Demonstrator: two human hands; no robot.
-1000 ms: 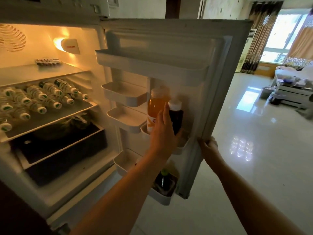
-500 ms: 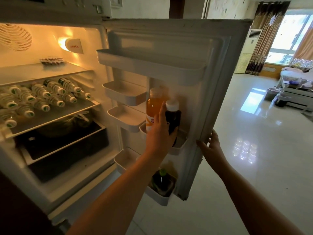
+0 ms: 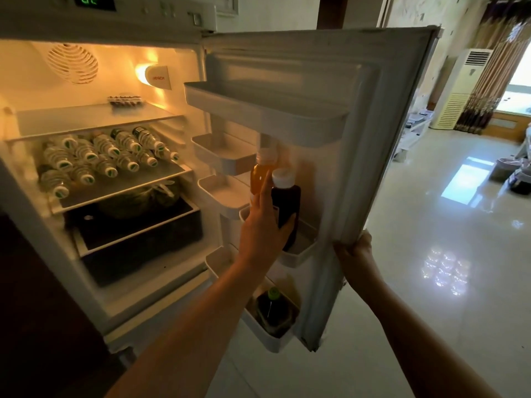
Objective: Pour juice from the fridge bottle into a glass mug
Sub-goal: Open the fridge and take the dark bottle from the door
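- Fingers [image 3: 265,193] of our left hand [image 3: 263,234] are wrapping around the dark juice bottle [image 3: 286,208] in the fridge door's middle bin [image 3: 298,254]; whether the grip is fully closing we cannot tell, since the palm is hiding the contact.
- Our right hand [image 3: 355,254] is clamping the edge of the fridge door [image 3: 373,139], holding it open.
- Crowding the dark bottle on its left is an orange bottle [image 3: 260,176], touching or nearly so; we are judging that a careless pull could be tipping it out of the bin.
- Overhead, the upper door shelf [image 3: 267,116] is hanging close above both white caps, so a straight lift is risking a knock that loosens the hold.
- Below, a green-capped bottle [image 3: 273,308] is sitting in the bottom bin, right under any drop, with hard glossy floor [image 3: 431,254] beyond.
- No glass mug is showing anywhere, so pouring is looking a long way off.
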